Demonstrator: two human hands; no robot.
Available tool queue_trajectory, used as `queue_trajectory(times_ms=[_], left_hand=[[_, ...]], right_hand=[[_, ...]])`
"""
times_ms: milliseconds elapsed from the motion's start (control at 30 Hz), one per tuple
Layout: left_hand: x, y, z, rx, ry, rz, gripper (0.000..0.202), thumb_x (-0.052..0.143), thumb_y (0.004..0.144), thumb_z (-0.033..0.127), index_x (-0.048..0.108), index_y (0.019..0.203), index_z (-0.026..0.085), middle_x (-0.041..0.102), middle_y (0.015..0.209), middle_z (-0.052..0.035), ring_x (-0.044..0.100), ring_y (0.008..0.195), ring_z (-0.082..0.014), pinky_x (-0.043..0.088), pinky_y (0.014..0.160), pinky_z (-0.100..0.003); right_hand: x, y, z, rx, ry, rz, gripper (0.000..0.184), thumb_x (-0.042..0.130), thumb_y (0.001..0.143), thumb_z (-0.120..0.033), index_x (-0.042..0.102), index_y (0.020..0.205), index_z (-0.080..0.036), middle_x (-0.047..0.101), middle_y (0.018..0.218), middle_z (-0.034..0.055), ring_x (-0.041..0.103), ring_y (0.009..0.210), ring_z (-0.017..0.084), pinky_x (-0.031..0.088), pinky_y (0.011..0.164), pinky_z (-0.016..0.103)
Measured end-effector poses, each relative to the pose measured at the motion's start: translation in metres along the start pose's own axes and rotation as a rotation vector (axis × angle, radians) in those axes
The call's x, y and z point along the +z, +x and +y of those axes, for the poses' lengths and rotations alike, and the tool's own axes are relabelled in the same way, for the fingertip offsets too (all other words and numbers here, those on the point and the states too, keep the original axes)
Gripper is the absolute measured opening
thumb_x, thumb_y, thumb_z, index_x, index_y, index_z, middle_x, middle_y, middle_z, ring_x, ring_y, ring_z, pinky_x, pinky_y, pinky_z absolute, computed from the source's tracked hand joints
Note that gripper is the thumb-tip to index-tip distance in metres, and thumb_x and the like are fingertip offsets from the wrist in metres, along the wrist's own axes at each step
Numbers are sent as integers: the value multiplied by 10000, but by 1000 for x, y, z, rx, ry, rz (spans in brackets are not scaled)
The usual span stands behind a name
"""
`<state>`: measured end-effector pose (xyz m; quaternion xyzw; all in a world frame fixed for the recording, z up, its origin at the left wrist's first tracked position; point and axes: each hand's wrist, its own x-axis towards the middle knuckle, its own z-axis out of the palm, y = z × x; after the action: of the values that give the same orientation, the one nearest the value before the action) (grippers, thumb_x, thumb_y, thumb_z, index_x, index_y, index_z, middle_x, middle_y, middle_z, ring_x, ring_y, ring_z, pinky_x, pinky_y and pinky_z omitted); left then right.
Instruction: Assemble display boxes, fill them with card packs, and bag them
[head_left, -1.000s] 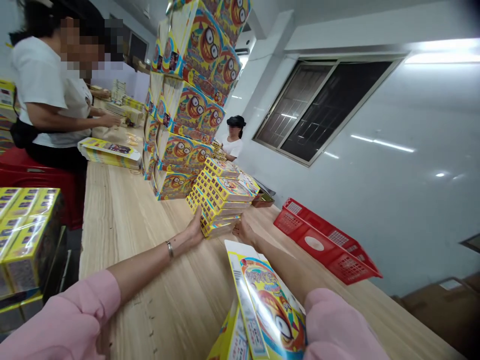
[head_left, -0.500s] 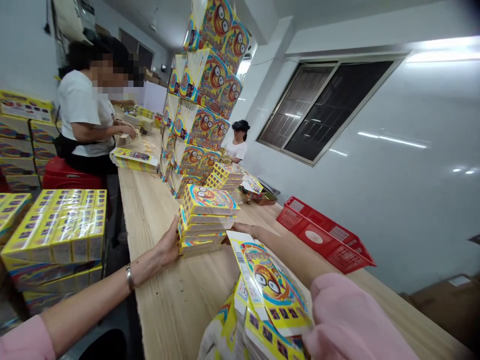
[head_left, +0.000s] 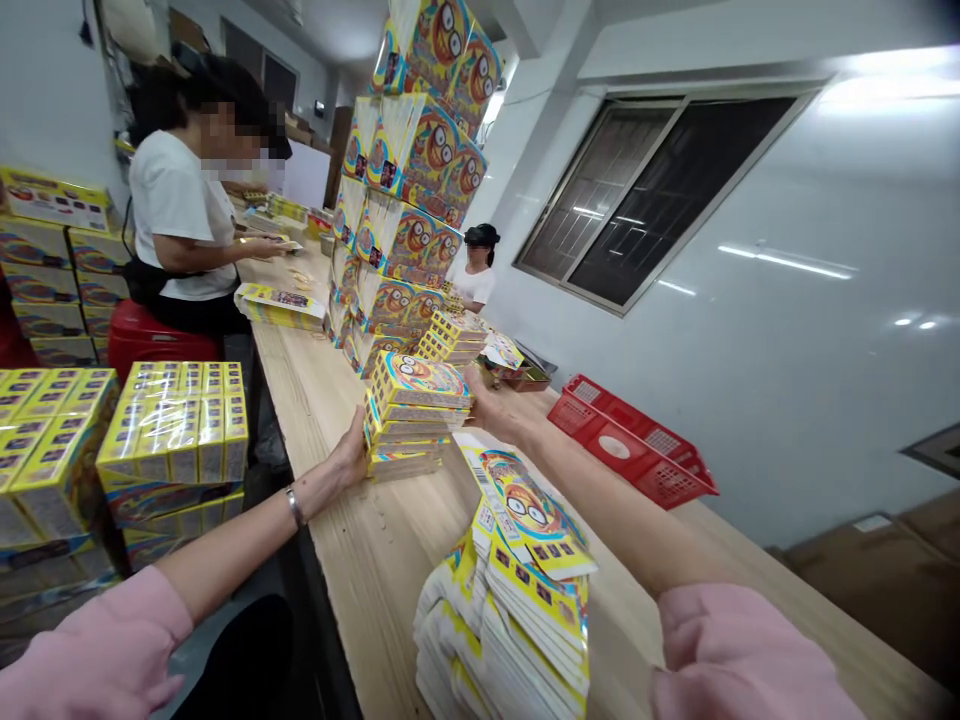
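Observation:
A short stack of yellow printed boxes stands on the wooden table in front of me, a cartoon face with glasses on its top box. My left hand is pressed along the left side of the stack, its fingertips partly hidden behind it. On the opposite side, my right hand touches the upper right of the stack, so the boxes sit between both palms. Nearer to me, below my right forearm, lies a fanned pile of flat printed cartons.
A tall pile of packed boxes rises behind the stack. At the right table edge lies a red plastic basket. Wrapped box bundles stand left of the table. One co-worker sits at left; another person is farther back.
My right hand has risen from the lower right side of the stack to its upper right. My left hand remains at the left side. The view has shifted slightly.

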<state>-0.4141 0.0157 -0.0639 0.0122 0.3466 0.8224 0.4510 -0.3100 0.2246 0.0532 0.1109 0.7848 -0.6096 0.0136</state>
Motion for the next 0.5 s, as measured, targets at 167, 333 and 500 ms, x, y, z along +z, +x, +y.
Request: queue_trajectory(times_ms=[167, 333, 500], left_hand=[[3, -11, 11, -6, 15, 85, 680, 294, 978, 628, 587, 1328, 123, 762, 1050, -154, 746, 899, -275, 565, 905, -422], [-3, -18, 21, -1, 29, 0, 650, 398, 941, 654, 595, 1309, 156, 766, 1023, -149, 743, 894, -294, 553, 920, -477], [-7, -12, 15, 53, -9, -81, 639, 452, 926, 655, 610, 1301, 163, 767, 1026, -137, 744, 896, -277, 551, 935, -460]], right_hand=[[23, -14, 2, 54, 50, 202, 802, 172, 905, -801, 570, 1346, -263, 685, 1252, 102, 662, 1087, 251, 516, 962, 432], [16, -40, 29, 73, -162, 408, 755, 406, 877, -774, 441, 1473, -311, 555, 1431, 98, 589, 1229, 275, 446, 1076, 454], [9, -38, 28, 124, -183, 487, 823, 406, 870, -780, 412, 1496, -246, 506, 1465, 162, 540, 1290, 318, 416, 1101, 503]])
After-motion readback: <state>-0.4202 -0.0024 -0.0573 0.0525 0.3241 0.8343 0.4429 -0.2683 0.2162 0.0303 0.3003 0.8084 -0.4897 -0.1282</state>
